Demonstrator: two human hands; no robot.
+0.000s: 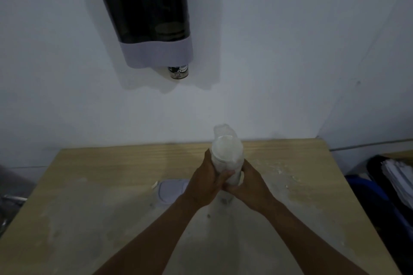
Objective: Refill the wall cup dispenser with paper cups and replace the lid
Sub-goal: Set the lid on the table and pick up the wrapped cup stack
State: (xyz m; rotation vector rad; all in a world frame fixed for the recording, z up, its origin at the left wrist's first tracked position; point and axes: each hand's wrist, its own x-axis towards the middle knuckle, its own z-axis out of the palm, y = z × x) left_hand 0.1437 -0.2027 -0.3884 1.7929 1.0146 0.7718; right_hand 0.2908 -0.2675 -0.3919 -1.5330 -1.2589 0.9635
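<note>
From the head camera, the wooden table (89, 185) served as the landmark, its far edge against a pale wall (290, 51). Above the table's middle, both hands held a stack of paper cups (226, 158) wrapped in a clear plastic sleeve, the stack upright with its open top tilted toward the camera and loose plastic bunched above it. The left hand (204, 182) was clamped around the stack's left side, fingers curled across the front. The right hand (248, 187) was closed on the lower right of the stack, and the two hands touched each other at the front.

On the tabletop just left of the left hand lay the pale dispenser lid (171, 190), partly hidden by the left wrist. A small white scrap (154, 184) rested beside the lid.

High on the wall above the table hung the cup dispenser (145, 6), a dark tube with a light grey collar at its lower end, from which the base of a printed cup (178, 71) protruded.

Past the table's right edge sat a blurred stack of white papers (397, 176) on something dark.
</note>
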